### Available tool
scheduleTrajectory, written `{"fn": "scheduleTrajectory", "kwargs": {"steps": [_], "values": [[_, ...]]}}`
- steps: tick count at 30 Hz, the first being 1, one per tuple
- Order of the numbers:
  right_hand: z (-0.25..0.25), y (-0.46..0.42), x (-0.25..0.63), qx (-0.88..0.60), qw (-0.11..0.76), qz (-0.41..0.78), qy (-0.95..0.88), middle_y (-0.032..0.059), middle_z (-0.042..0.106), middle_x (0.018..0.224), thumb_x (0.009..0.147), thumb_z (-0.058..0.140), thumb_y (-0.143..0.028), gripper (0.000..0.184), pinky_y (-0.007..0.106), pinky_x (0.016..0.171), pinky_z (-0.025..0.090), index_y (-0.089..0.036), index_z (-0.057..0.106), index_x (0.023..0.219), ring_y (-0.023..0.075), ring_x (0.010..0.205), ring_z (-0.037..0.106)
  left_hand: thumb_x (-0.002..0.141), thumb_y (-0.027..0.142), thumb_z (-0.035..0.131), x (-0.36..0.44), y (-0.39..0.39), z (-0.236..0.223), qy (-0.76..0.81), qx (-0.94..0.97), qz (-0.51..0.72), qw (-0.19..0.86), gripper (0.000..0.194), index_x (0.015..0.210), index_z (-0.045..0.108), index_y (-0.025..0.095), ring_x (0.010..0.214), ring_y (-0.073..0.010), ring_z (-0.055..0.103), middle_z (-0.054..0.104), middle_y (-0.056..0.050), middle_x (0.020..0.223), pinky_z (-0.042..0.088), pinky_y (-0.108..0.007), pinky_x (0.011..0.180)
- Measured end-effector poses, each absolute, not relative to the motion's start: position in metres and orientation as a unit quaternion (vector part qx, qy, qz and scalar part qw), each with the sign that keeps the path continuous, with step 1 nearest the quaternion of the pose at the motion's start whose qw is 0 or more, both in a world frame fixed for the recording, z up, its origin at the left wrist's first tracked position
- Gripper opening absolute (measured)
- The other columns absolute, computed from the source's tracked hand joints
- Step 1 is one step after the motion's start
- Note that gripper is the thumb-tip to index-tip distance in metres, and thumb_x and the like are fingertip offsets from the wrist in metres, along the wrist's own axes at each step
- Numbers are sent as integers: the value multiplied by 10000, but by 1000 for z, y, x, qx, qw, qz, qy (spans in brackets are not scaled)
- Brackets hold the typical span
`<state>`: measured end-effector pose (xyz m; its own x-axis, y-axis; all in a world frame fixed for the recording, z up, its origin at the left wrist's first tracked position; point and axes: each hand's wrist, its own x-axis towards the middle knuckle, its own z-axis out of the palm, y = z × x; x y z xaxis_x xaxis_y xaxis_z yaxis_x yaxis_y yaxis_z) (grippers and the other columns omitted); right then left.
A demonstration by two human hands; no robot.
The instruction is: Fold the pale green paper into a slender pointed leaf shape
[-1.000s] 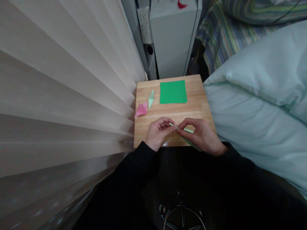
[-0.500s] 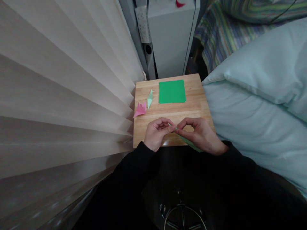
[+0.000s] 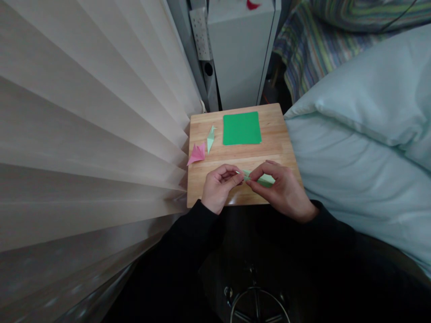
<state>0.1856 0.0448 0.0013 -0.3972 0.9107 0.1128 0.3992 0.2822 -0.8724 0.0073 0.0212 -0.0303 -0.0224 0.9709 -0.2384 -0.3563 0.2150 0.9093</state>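
Between both hands is a piece of light green origami paper [image 3: 266, 180], folded narrow and partly hidden by fingers. My left hand [image 3: 220, 186] pinches its left tip between thumb and fingers. My right hand [image 3: 281, 188] pinches the same paper close by, thumb against index finger, and the paper shows through the loop of those fingers. Both hands are over the near part of a small wooden table [image 3: 235, 157]. Beyond them lie a folded pale green origami piece [image 3: 210, 140], a pink origami piece [image 3: 197, 154] and a stack of green paper squares [image 3: 241, 128].
A pleated curtain [image 3: 101, 134] borders the table on the left. Pale bedding [image 3: 353, 134] lies along the right. A white cabinet [image 3: 240, 58] stands behind the table, with a small red thing [image 3: 252, 5] on top. A wheeled chair base [image 3: 256, 303] is below.
The held light green paper has swung up from below my right hand and now shows behind its fingers. My right hand has turned slightly; my left hand stays nearly in place.
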Motion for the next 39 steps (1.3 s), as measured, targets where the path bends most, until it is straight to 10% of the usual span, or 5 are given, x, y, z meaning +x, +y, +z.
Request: {"fn": "scheduleTrajectory", "kwargs": {"steps": [15,39], "values": [[-3,43,183,-441,339,364,-747,-3,728,781,887,701,-274,174,532,1113,350,-233,630,734,205,787,678,661,312,912,9,21,-28,504,306,546,595,257,745,719,164,702,-87,613,687,12,766,525,-235,727],[-4,40,180,-464,340,472,-668,12,747,769,877,718,-280,136,322,747,505,-200,705,769,190,758,688,846,350,764,4,21,-21,509,468,490,531,231,745,688,158,670,-120,601,651,1,691,494,-263,702]]}}
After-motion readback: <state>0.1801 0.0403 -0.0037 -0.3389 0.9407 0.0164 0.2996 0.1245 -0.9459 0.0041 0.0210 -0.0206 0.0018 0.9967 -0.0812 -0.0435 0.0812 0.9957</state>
